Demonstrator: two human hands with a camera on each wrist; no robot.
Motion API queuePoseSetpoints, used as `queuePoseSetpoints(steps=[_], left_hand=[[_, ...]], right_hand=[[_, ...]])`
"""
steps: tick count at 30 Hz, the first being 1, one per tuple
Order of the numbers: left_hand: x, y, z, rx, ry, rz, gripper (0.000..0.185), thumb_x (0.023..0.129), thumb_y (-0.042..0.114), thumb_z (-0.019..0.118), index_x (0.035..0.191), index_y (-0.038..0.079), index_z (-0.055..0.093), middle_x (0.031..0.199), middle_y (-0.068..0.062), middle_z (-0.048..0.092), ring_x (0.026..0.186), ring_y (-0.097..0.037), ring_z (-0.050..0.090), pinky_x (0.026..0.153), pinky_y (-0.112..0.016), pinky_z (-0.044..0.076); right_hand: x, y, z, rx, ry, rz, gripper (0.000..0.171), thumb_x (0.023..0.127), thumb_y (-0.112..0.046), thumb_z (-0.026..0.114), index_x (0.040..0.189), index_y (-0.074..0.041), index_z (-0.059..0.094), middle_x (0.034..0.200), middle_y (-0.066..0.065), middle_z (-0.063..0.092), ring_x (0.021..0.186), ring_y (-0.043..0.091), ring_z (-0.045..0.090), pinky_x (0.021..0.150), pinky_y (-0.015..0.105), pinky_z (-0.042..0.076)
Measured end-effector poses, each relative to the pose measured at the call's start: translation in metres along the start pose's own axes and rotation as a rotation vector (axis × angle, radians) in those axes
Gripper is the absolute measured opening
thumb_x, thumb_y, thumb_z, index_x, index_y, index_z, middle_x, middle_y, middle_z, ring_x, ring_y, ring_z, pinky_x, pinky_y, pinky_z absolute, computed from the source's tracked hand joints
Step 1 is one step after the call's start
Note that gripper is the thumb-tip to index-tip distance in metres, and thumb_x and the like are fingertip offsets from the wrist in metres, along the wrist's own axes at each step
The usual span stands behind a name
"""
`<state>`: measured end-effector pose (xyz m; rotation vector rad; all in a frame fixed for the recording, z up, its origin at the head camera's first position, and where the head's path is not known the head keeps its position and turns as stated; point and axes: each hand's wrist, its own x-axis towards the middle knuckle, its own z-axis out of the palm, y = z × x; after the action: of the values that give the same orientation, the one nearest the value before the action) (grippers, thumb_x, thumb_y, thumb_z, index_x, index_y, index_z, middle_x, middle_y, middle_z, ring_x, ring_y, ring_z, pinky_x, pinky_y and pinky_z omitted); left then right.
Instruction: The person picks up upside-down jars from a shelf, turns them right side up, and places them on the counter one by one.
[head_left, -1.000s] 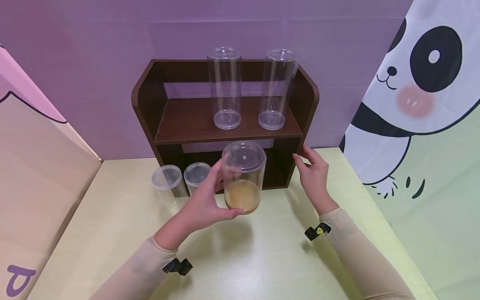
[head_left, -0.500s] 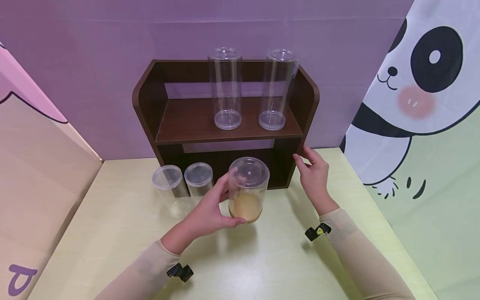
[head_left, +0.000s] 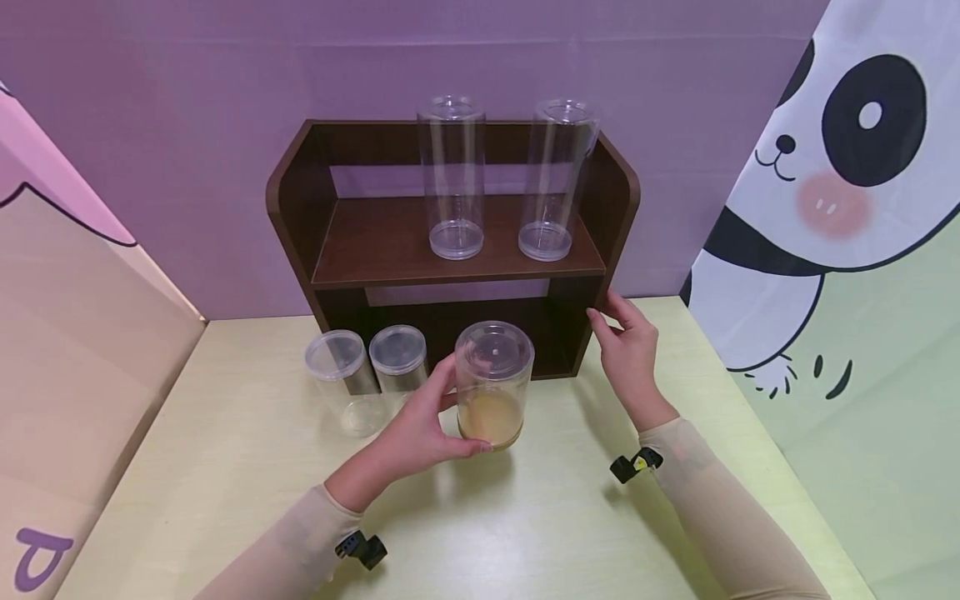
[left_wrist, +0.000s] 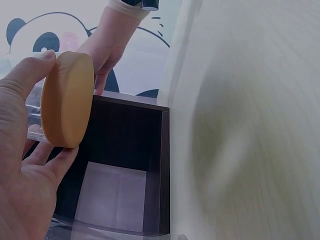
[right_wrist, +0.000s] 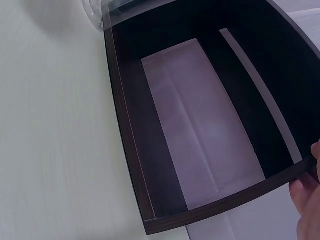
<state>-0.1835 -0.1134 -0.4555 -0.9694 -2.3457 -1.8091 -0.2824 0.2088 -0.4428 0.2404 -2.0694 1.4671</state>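
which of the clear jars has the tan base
The jar gripped by the left hand, in front of the shelf. The two beside it and the two tall ones on the shelf are clear throughout.

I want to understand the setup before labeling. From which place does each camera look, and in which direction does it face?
Head: sits above, facing forward and down at the shelf and table; both forearms, left hand and right hand show.
Left wrist: sits at the left wrist, facing along the palm to the jar with its tan base; the left hand's fingers show.
Right wrist: sits at the right wrist, facing into the shelf's lower compartment; only fingertips show.
Shared: all three views show the shelf; head and left wrist also share the jar.
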Motion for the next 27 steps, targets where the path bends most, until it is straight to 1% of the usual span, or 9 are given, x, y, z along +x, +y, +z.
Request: queuePoseSetpoints(steps=[6, 9, 11, 13, 15, 19, 22, 24, 27], left_hand=[[0.000, -0.001, 0.001, -0.006, -0.003, -0.006, 0.128, 0.073, -0.006, 0.101, 0.173, 0.019, 0.026, 0.157, -0.012, 0.052, 0.142, -0.035, 0.059, 0.117, -0.039, 0.053], [-0.001, -0.001, 0.001, 0.006, -0.003, -0.016, 0.128, 0.073, -0.005, 0.101, 0.174, 0.019, 0.026, 0.157, -0.012, 0.052, 0.142, -0.035, 0.059, 0.117, -0.040, 0.052], [-0.001, -0.002, 0.001, 0.015, -0.002, -0.019, 0.127, 0.074, -0.003, 0.101, 0.174, 0.019, 0.026, 0.157, -0.012, 0.052, 0.142, -0.035, 0.059, 0.117, -0.041, 0.052], [-0.001, -0.002, 0.001, 0.019, 0.001, -0.023, 0.128, 0.074, -0.003, 0.102, 0.174, 0.020, 0.026, 0.157, -0.012, 0.052, 0.141, -0.034, 0.060, 0.117, -0.041, 0.053], [-0.001, -0.003, 0.002, 0.017, 0.001, -0.021, 0.128, 0.073, -0.004, 0.102, 0.174, 0.019, 0.026, 0.157, -0.011, 0.052, 0.141, -0.034, 0.060, 0.117, -0.041, 0.053], [-0.001, -0.005, 0.002, 0.014, -0.003, -0.009, 0.128, 0.072, -0.005, 0.102, 0.173, 0.017, 0.027, 0.158, -0.011, 0.053, 0.141, -0.032, 0.059, 0.117, -0.040, 0.053], [0.000, -0.006, 0.003, 0.018, -0.007, 0.002, 0.126, 0.072, -0.003, 0.102, 0.172, 0.016, 0.028, 0.158, -0.010, 0.053, 0.141, -0.031, 0.059, 0.116, -0.041, 0.054], [0.000, -0.006, 0.003, 0.025, -0.009, 0.006, 0.124, 0.073, -0.002, 0.103, 0.172, 0.016, 0.030, 0.158, -0.009, 0.053, 0.141, -0.030, 0.059, 0.116, -0.042, 0.055], [-0.001, -0.007, 0.004, 0.035, -0.015, 0.008, 0.122, 0.073, 0.000, 0.103, 0.171, 0.016, 0.032, 0.157, -0.008, 0.054, 0.140, -0.029, 0.058, 0.116, -0.043, 0.055]], right_hand=[[-0.001, -0.002, 0.002, 0.007, 0.046, 0.002, 0.032, 0.104, -0.004, 0.078, 0.135, 0.000, 0.074, 0.126, 0.017, 0.076, 0.116, 0.027, 0.071, 0.094, 0.026, 0.061], [-0.005, -0.008, 0.002, 0.024, 0.102, -0.064, 0.030, 0.103, -0.001, 0.077, 0.131, 0.006, 0.070, 0.123, 0.022, 0.070, 0.114, 0.031, 0.067, 0.094, 0.033, 0.059], [-0.009, -0.017, 0.001, 0.047, 0.093, -0.130, 0.027, 0.102, 0.002, 0.076, 0.127, 0.008, 0.068, 0.119, 0.023, 0.066, 0.109, 0.032, 0.064, 0.094, 0.032, 0.057], [-0.013, -0.029, 0.001, 0.076, 0.009, -0.204, 0.026, 0.101, 0.004, 0.075, 0.126, 0.009, 0.067, 0.116, 0.021, 0.065, 0.107, 0.031, 0.063, 0.095, 0.027, 0.055], [-0.015, -0.045, -0.001, 0.114, -0.149, -0.264, 0.029, 0.102, 0.001, 0.074, 0.129, 0.007, 0.066, 0.119, 0.017, 0.066, 0.110, 0.030, 0.064, 0.100, 0.026, 0.054], [-0.016, -0.076, -0.002, 0.169, -0.494, -0.326, 0.053, 0.106, -0.033, 0.077, 0.145, -0.002, 0.062, 0.140, 0.013, 0.063, 0.128, 0.034, 0.061, 0.112, 0.035, 0.050], [-0.017, -0.097, -0.001, 0.156, -0.667, -0.330, 0.076, 0.101, -0.055, 0.078, 0.157, -0.009, 0.055, 0.151, 0.009, 0.056, 0.138, 0.035, 0.056, 0.116, 0.041, 0.049], [-0.018, -0.107, 0.001, 0.133, -0.745, -0.320, 0.081, 0.098, -0.051, 0.083, 0.161, -0.011, 0.051, 0.155, 0.006, 0.053, 0.142, 0.031, 0.053, 0.117, 0.044, 0.049], [-0.020, -0.116, 0.004, 0.079, -0.817, -0.291, 0.084, 0.095, -0.033, 0.091, 0.165, -0.016, 0.048, 0.158, 0.000, 0.051, 0.144, 0.021, 0.052, 0.119, 0.045, 0.048]])
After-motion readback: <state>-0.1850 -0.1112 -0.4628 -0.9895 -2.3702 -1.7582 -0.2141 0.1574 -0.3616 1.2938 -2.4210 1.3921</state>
